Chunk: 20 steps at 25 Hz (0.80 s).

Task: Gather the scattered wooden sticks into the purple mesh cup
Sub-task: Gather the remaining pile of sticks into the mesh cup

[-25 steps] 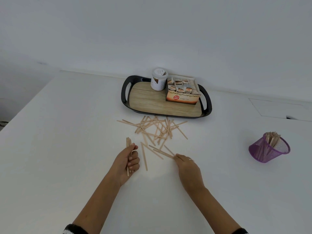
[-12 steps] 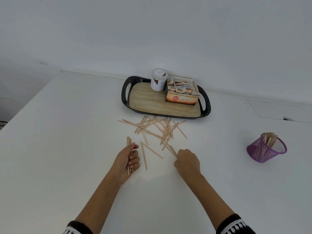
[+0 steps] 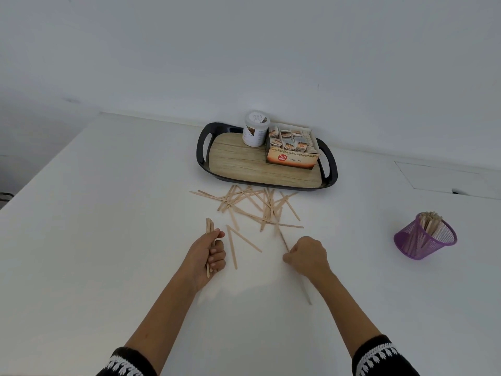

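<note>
Several thin wooden sticks (image 3: 252, 204) lie scattered on the white table just in front of the tray. Two more sticks (image 3: 238, 242) lie between my hands. My left hand (image 3: 208, 256) grips a small upright bundle of sticks (image 3: 209, 226). My right hand (image 3: 306, 255) is curled and pinches a blurred stick (image 3: 284, 241) that also pokes out below the wrist. The purple mesh cup (image 3: 423, 240) stands tilted at the right, apart from both hands, with several sticks inside.
A black tray (image 3: 202, 150) with a wood-look floor sits at the back, carrying a white jar (image 3: 254, 131) and an open tea box (image 3: 291, 151). The white wall rises right behind it. A hatch panel (image 3: 447, 177) lies flush in the table at far right.
My right hand has closed from flat fingers on the sticks into a fist and drawn back toward me with a stick. My left hand has stayed put with its bundle.
</note>
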### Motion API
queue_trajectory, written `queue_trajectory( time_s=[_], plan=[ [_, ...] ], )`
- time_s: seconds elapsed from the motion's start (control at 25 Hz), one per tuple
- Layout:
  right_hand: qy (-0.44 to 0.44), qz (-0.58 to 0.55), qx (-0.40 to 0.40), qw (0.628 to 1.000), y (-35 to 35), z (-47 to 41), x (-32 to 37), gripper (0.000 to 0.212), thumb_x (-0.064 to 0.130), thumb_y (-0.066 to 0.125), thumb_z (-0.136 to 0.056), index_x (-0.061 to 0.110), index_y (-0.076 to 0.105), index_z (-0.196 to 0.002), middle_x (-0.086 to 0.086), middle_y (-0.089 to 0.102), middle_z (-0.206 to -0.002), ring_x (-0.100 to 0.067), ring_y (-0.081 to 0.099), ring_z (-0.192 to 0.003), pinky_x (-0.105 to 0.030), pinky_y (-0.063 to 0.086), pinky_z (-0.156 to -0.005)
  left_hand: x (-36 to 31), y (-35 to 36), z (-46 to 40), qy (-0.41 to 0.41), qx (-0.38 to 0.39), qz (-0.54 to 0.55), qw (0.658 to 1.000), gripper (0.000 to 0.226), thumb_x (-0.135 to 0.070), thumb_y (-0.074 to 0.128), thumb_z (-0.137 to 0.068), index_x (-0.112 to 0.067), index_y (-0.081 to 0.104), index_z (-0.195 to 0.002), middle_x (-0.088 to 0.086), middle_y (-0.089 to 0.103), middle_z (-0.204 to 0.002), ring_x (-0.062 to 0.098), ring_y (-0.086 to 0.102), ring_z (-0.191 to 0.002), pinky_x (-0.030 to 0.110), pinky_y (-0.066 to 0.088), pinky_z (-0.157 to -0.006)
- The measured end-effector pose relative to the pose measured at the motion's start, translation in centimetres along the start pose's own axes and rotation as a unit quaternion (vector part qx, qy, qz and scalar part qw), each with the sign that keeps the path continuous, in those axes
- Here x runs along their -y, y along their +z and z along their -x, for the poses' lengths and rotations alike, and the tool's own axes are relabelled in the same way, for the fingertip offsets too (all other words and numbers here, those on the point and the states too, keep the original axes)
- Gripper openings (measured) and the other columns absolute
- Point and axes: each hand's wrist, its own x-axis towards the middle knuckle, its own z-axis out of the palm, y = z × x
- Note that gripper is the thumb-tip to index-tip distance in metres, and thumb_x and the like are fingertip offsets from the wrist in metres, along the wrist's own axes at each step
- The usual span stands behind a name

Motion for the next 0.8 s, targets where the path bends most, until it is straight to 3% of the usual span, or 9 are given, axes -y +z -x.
queue_trajectory(
  time_s=[0.12, 0.24, 0.32, 0.52, 0.64, 0.72, 0.8],
  plan=[
    [0.039, -0.245, 0.079, 0.965, -1.6, 0.2, -0.3, 0.013, 0.006, 0.068, -0.074, 0.000, 0.061, -0.066, -0.011, 0.062, -0.065, -0.015, 0.061, -0.056, -0.026, 0.057, -0.061, 0.1, 0.2, 0.0, -0.008, -0.013, -0.009, 1.000, 0.016, -0.021, 0.046, -0.098, -0.009, 0.050, -0.088, -0.003, 0.029, -0.051, 0.006, 0.023, -0.036, 0.017, 0.020, -0.032],
    [0.046, -0.425, 0.185, 0.885, -2.9, 1.4, 0.7, 0.005, -0.002, 0.063, -0.081, -0.005, 0.066, -0.078, -0.010, 0.066, -0.070, -0.013, 0.063, -0.059, -0.023, 0.055, -0.061, 0.8, 1.2, 0.5, -0.030, -0.010, -0.010, 0.999, 0.013, -0.020, 0.049, -0.096, -0.009, 0.051, -0.089, -0.003, 0.033, -0.052, 0.006, 0.026, -0.037, 0.017, 0.023, -0.033],
    [0.045, -0.466, 0.212, 0.858, -3.1, 2.0, 2.1, 0.006, -0.003, 0.061, -0.082, -0.004, 0.066, -0.081, -0.007, 0.067, -0.067, -0.012, 0.062, -0.058, -0.021, 0.053, -0.059, 1.7, 2.5, 1.2, -0.048, 0.008, -0.015, 0.999, 0.016, -0.025, 0.051, -0.096, -0.010, 0.052, -0.091, -0.002, 0.038, -0.056, 0.007, 0.030, -0.039, 0.018, 0.025, -0.035],
    [-0.017, -0.347, 0.181, 0.920, -2.0, 3.8, 6.0, 0.008, 0.001, 0.064, -0.077, -0.004, 0.066, -0.071, -0.008, 0.065, -0.061, -0.012, 0.065, -0.057, -0.020, 0.054, -0.057, 3.0, 5.2, 1.9, -0.023, 0.032, -0.064, 0.997, 0.044, -0.054, 0.053, -0.090, -0.010, 0.056, -0.095, 0.003, 0.047, -0.065, 0.012, 0.038, -0.050, 0.021, 0.035, -0.044],
    [-0.044, -0.293, 0.130, 0.946, -0.8, 4.5, 7.0, 0.016, 0.004, 0.062, -0.068, -0.010, 0.068, -0.072, -0.020, 0.070, -0.071, -0.022, 0.072, -0.066, -0.033, 0.061, -0.068, 2.9, 6.0, 2.1, 0.048, 0.012, -0.109, 0.993, 0.037, -0.044, 0.050, -0.095, -0.009, 0.056, -0.083, 0.005, 0.054, -0.064, 0.015, 0.050, -0.057, 0.025, 0.045, -0.054],
    [-0.067, -0.277, 0.089, 0.954, -0.1, 4.8, 7.2, 0.013, 0.007, 0.062, -0.065, -0.004, 0.068, -0.067, -0.020, 0.070, -0.069, -0.026, 0.071, -0.069, -0.040, 0.060, -0.072, 3.0, 6.1, 2.3, 0.080, -0.009, -0.116, 0.990, 0.036, -0.036, 0.044, -0.099, -0.008, 0.052, -0.077, 0.004, 0.055, -0.061, 0.013, 0.054, -0.052, 0.024, 0.047, -0.050],
    [-0.078, -0.286, 0.058, 0.953, 0.6, 5.4, 7.2, 0.006, 0.010, 0.065, -0.068, 0.006, 0.069, -0.069, -0.012, 0.071, -0.071, -0.022, 0.071, -0.071, -0.039, 0.060, -0.074, 3.0, 5.8, 2.1, 0.084, -0.028, -0.108, 0.990, 0.037, -0.034, 0.038, -0.101, -0.005, 0.052, -0.082, 0.008, 0.057, -0.068, 0.015, 0.058, -0.057, 0.025, 0.049, -0.051]
  ],
)
